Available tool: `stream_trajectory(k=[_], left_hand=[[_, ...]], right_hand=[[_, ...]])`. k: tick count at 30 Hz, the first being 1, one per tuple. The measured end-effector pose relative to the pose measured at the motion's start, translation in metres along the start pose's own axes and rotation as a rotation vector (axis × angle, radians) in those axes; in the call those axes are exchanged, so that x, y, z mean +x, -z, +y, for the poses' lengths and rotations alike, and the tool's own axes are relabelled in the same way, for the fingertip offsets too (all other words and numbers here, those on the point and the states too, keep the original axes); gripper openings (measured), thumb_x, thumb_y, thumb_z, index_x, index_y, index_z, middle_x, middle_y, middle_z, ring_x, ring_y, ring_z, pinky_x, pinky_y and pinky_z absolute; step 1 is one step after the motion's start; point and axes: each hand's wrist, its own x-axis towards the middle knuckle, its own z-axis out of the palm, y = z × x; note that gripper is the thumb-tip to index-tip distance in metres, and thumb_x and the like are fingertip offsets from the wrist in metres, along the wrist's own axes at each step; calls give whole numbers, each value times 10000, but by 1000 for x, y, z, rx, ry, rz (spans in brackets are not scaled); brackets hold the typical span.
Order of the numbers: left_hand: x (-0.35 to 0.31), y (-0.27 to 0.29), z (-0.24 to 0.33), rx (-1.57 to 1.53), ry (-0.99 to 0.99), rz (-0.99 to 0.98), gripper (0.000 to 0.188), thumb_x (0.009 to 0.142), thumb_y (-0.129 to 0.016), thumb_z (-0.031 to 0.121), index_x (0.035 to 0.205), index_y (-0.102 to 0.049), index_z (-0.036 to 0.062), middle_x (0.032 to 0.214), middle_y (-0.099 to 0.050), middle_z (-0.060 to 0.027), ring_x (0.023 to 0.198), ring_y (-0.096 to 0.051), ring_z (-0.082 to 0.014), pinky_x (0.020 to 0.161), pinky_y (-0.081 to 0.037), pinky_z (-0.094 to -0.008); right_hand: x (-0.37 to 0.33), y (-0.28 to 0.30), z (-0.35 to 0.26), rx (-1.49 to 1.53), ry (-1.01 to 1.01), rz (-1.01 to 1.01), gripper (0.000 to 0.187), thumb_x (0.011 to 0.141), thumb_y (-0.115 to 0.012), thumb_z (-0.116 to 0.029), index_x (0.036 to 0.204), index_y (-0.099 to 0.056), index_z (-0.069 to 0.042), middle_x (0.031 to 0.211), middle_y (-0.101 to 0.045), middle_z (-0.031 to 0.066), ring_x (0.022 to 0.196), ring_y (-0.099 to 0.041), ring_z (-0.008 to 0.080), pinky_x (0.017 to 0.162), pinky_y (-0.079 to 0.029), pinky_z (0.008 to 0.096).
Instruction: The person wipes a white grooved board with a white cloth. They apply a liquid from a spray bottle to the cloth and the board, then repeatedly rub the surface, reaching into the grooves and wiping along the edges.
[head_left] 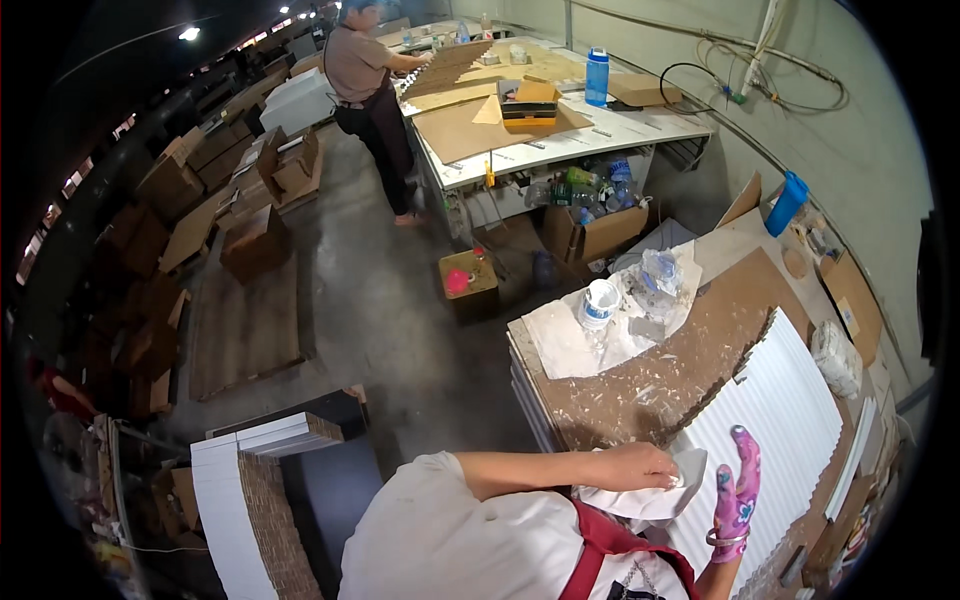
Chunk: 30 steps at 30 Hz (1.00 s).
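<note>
My bare left hand (640, 467) reaches across my body, its fingers closed on a white cloth (650, 500). The cloth hangs over the near end of a row of white strips (775, 400), laid side by side with uneven ends. My right hand (737, 487) wears a pink flowered glove and a bracelet at the wrist. Its fingers point up and stand apart, with nothing in them, over the strips. Beneath the strips is a brown board (640, 390) strewn with pale shavings.
A white tub (600, 304) and a crumpled clear plastic bag (660, 270) stand on a paper sheet (560, 345). A blue bottle (787, 204) is near the wall. Stacked white strips (225, 490) are at lower left. A co-worker (365, 90) handles strips at the far table (480, 170).
</note>
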Motion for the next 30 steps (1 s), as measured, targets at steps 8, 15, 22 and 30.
stream_trajectory(k=[8, 15, 22, 30], left_hand=[[-22, 7, 9, 19, 98, 51, 222, 879, -581, 205, 964, -624, 4, 896, -632, -156, 838, -594, -333, 733, -461, -391], [-13, 7, 4, 160, 133, 61, 256, 861, -612, 189, 1073, -592, 46, 1055, -604, -129, 919, -604, -303, 805, -469, -388], [-17, 21, 0, 210, 231, 134, 413, 804, -634, 67, 1206, -540, 50, 1210, -527, -116, 1085, -540, -264, 913, -439, -374], [-4, -6, 2, 189, 166, -84, 545, 808, -588, 96, 1328, -426, 104, 1279, -503, -144, 1145, -498, -352, 964, -413, -402]], right_hand=[[-22, -37, 9, 274, -216, -461, 521, 815, -621, -450, 1060, -620, 10, 871, -583, 157, 827, -566, 272, 770, -436, 361], [-20, -4, -18, 107, -329, -532, 326, 823, -569, -298, 965, -650, -16, 801, -624, 156, 749, -599, 296, 705, -462, 395], [-28, -19, 37, 357, -54, -345, 391, 907, -529, -384, 1048, -625, -32, 793, -602, 97, 736, -578, 170, 668, -474, 291], [-43, -7, 21, 247, -184, -169, 356, 877, -551, -350, 912, -636, -6, 768, -617, 152, 681, -579, 275, 669, -475, 355]])
